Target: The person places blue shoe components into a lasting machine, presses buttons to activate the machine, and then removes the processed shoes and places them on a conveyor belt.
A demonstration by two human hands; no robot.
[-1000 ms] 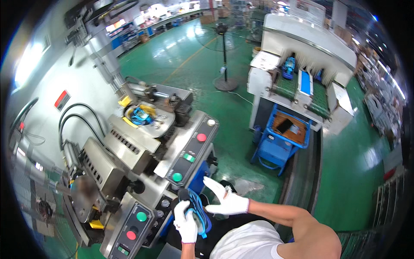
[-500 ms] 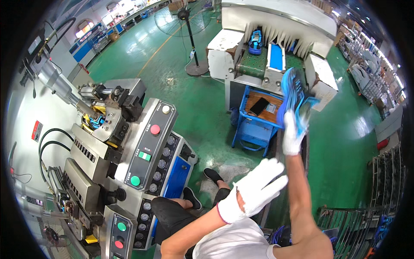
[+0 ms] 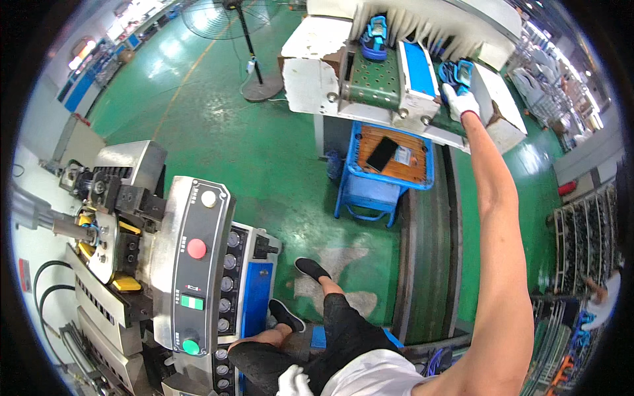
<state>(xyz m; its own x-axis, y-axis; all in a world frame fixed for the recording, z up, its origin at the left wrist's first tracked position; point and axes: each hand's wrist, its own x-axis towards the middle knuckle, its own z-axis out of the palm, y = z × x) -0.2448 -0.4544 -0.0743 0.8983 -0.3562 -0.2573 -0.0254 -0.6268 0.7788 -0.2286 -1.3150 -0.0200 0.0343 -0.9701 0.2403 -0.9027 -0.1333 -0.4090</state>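
My right hand (image 3: 460, 104), in a white glove, reaches out to the right lane of a conveyor machine. Its fingers are closed on a blue sandal (image 3: 457, 71) that lies against the belt there. Part of that sandal is hidden by the glove. Low in the picture, by my lap, my left hand (image 3: 294, 383) is gloved too and cut off by the lower edge. Its fingers look loosely apart, and nothing shows in them. Another blue sandal (image 3: 374, 41) sits on the left green perforated belt (image 3: 372, 80), in front of the hanging strips.
Beneath the conveyor stands a blue stool (image 3: 391, 179) with a wooden top and a phone (image 3: 382, 154) on it. To my left is a pressing machine with a button panel (image 3: 196, 264). A fan stand (image 3: 247, 59) stands farther back. Metal racks (image 3: 581, 247) are at the right.
My right hand has carried the blue sandal forward to the conveyor's right lane. My left hand has dropped back toward my lap. The whole view has shifted with my head.
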